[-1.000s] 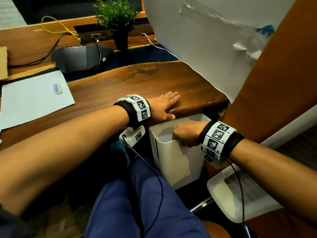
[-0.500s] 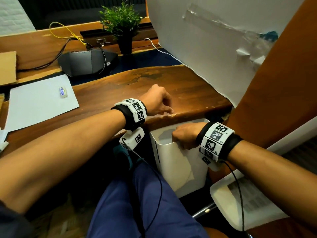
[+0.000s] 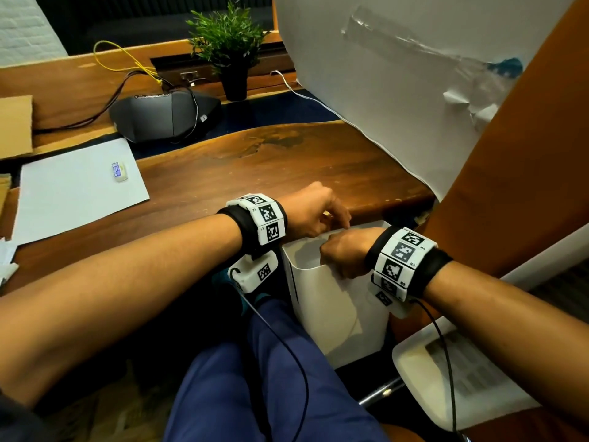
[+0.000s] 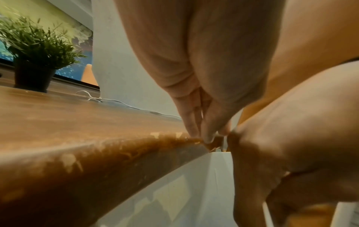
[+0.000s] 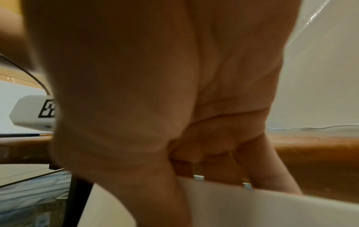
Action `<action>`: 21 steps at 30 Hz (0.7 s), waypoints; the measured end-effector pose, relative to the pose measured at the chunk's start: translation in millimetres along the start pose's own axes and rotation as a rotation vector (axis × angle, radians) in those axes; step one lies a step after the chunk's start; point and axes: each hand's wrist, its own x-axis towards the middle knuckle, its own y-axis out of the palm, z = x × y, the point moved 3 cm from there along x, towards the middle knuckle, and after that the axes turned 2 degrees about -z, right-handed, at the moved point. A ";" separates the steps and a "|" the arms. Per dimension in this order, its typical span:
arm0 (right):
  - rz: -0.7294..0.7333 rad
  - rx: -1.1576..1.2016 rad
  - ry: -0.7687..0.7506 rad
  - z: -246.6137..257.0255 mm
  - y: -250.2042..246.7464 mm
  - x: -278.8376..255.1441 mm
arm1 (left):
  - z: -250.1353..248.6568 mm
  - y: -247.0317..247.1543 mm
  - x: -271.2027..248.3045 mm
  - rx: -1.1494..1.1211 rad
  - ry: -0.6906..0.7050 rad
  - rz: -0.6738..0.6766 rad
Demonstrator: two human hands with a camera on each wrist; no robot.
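A white bag stands open just below the front edge of the wooden desk, beside my knee. My right hand grips the near side of its rim, fingers curled over the edge; in the right wrist view the fingers hook over the white wall. My left hand sits at the desk edge right above the bag's mouth, fingers bunched with the tips together. Whether they pinch anything is hidden. The bag's wall shows under the desk edge.
On the desk lie a white sheet with a small eraser-like block, a black speaker unit with cables, a potted plant and cardboard. A large white board leans at right. A white tray sits lower right.
My left hand went from lying flat on the desk to curled, and slid back to the desk edge over the bag. The right hand kept its grip on the rim.
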 end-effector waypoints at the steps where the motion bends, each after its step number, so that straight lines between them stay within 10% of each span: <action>1: 0.000 0.001 -0.007 0.7 -0.6 -0.8 | 1.3 2.7 -1.0 0.011 0.004 0.007; 6: 0.001 0.009 -0.009 0.0 2.0 -1.9 | 25.4 -21.1 -0.9 0.217 -0.230 -0.215; 10: 0.016 0.028 -0.011 1.2 1.0 -2.1 | 63.2 -0.9 -15.1 0.447 -0.564 0.189; 17: 0.037 -0.013 -0.010 3.2 0.5 -0.8 | 29.9 27.4 -15.1 0.117 -0.300 0.378; 21: 0.010 -0.020 -0.015 0.7 2.5 -1.5 | 30.7 -2.5 -4.4 -0.060 -0.339 0.177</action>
